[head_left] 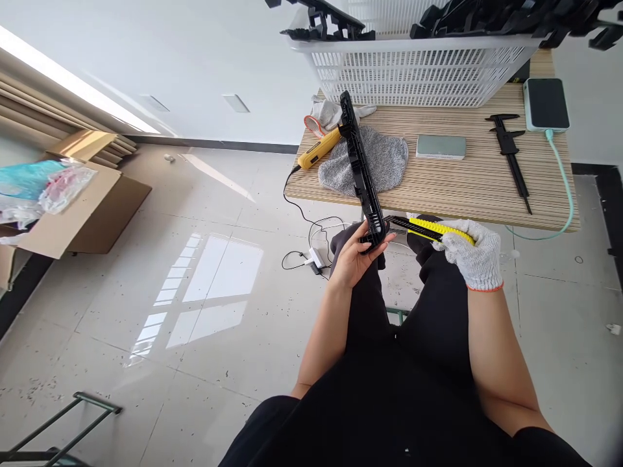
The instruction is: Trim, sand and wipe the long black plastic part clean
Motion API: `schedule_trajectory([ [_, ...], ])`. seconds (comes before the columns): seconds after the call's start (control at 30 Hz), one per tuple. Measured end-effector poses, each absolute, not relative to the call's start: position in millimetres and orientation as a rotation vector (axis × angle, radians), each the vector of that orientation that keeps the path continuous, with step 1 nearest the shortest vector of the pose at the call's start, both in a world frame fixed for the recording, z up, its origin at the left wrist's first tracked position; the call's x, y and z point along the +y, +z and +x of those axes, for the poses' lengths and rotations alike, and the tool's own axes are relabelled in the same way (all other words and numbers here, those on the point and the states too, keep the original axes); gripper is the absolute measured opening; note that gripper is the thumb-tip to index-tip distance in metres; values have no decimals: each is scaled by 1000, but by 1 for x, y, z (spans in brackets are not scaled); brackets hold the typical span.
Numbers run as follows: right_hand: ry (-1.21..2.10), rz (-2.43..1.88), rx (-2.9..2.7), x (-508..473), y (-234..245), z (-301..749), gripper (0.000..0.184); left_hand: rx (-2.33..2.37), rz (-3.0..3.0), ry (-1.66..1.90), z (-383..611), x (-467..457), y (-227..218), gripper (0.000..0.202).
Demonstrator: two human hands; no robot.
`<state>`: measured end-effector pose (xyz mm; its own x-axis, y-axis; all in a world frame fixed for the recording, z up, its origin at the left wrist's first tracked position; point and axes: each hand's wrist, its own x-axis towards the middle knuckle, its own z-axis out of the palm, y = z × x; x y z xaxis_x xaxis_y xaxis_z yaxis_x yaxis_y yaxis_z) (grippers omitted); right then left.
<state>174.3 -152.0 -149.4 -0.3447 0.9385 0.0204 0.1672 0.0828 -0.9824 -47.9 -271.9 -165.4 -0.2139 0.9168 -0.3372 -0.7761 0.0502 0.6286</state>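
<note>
My bare left hand (354, 257) is closed around the lower end of a long black plastic part (361, 165), which slants up over the front edge of the table. A white knit glove with an orange cuff covers my right hand (470, 250). It grips a yellow utility knife (433, 229) whose dark blade points left. The blade's tip is at the lower end of the plastic part; whether it touches I cannot tell. Behind the part lie a grey cloth (387, 155) and a yellow corded tool (318, 149).
On the striped wooden table (448, 191) are a grey-green box (440, 146), a black caliper (509, 152) and a cabled device (546, 105). A white basket (403, 71) of black parts stands behind, near a crumpled glove (328, 113). Below sits a power strip (316, 258); a carton (97, 207) stands left.
</note>
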Motion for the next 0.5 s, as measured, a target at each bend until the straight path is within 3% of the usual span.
schedule_trajectory([
  [0.27, 1482, -1031, -1780, -151, -147, 175, 25, 929, 162, 1573, -46, -269, -167, 41],
  [0.5, 1527, -1011, -1937, -148, -148, 175, 31, 897, 243, 1530, -48, -268, -166, 50],
])
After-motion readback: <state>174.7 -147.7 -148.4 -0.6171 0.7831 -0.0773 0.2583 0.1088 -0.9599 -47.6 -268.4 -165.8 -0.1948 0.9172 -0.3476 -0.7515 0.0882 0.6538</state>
